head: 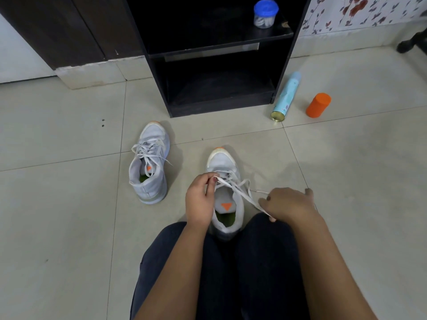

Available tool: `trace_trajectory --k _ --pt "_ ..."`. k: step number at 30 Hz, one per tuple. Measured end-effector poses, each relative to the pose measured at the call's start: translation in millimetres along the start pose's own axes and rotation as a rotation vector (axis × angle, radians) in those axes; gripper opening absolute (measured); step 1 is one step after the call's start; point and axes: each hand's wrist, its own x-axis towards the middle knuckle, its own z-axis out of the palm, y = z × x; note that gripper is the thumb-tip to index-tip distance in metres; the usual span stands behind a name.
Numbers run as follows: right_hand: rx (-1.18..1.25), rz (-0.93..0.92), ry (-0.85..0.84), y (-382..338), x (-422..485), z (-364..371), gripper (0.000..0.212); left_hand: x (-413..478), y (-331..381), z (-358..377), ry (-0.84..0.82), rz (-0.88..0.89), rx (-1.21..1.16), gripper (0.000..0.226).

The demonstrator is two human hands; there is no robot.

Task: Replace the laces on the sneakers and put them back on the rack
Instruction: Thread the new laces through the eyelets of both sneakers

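White lace [241, 192] is drawn out across the near sneaker [221, 162], which is set toe-forward on the floor [69, 204] at lower centre, close in front of the person. It is probably placed so that the eyelets face up and can be reached from both sides. The left hand [199, 202] is curled narrow, and the lace is pinched between thumb and fingertips above the tongue, apparently to steady it at an eyelet. The right hand [288, 204] is curled over the free ends to the right of the shoe. These are pulled out sideways, seemingly to take up slack.

The second sneaker [150, 162] is stood apart at centre left, laced, with its ends loose. Neither shoe is yet on the rack [219, 109] at upper centre. A jar [265, 13] is seen on its upper shelf. A spray can [285, 95] and an orange cylinder [318, 105] are seen on the floor to its right.
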Motion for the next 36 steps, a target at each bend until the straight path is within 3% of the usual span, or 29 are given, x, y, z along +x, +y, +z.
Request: trace_trajectory --k 2,5,6,9,11,17,21,23,27,30,34,36 --pt "0.001 -0.035 0.069 -5 -6 -5 0.055 1 0 1 0.027 -0.002 -0.013 0.015" --pt "0.053 -0.175 0.366 -29 4 -4 0.046 1 2 -1 -0.003 0.018 -0.048 0.016" --pt "0.144 -0.230 0.369 -37 8 -3 0.043 0 3 -2 -0.011 0.070 -0.021 0.019" --pt "0.510 -0.346 0.091 -62 20 4 0.046 -1 2 -2 -0.010 0.223 0.085 0.024" --pt "0.513 -0.408 0.042 -69 24 9 0.044 0 2 -2 -0.014 0.225 0.075 0.026" --pt "0.863 -0.503 0.133 -43 22 1 0.030 2 5 -7 -0.031 -0.048 -0.245 0.021" --pt "1.038 -0.475 0.278 -10 7 -9 0.025 7 -1 -12 0.146 -0.282 -0.367 0.026" --pt "1.140 -0.501 0.302 3 -1 -16 0.023 9 -6 -15 0.226 -0.333 -0.287 0.030" --pt "0.922 -0.453 0.215 -2 5 -6 0.026 0 1 -11 0.087 -0.024 -0.036 0.048" --pt "0.660 -0.355 0.243 -18 18 15 0.025 -5 7 -4 -0.037 0.149 0.114 0.037" --pt "0.903 -0.371 0.137 -37 17 28 0.027 -2 0 -1 -0.111 0.240 0.251 0.031" --pt "0.828 -0.439 0.272 -42 21 33 0.036 0 0 0 -0.142 0.229 0.173 0.026"
